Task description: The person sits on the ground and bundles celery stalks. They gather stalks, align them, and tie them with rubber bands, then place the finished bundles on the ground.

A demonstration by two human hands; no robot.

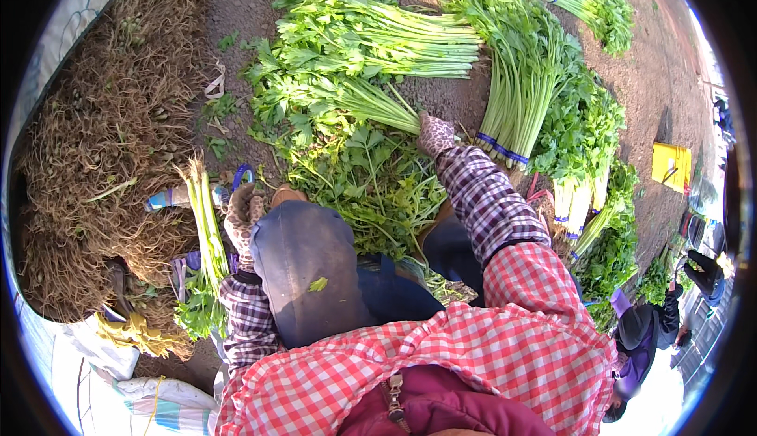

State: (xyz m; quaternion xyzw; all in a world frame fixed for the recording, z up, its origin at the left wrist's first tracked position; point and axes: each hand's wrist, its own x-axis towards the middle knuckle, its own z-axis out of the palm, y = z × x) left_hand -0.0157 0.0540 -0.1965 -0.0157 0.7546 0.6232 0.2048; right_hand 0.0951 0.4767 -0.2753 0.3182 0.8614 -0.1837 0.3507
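My right hand (435,134), in a spotted glove, is closed round the cut ends of a bunch of celery (377,103), whose leaves point left. My left hand (243,215), in a similar glove, is beside my knee with its fingers curled; what they hold, if anything, is hidden. Close by its left side are rooted celery stalks (206,235), root ends up and leaves down. A blue-purple ring (243,174) shows at its fingertips. Loose celery leaves (367,184) lie between my feet. Beyond my right hand, more celery stalks (418,46) are laid in a pile.
Celery bunches bound with blue-purple bands (505,148) lie to the right. A big heap of brown roots (110,121) fills the left side. A yellow container (671,166) stands far right. Another person (637,349) is at the lower right.
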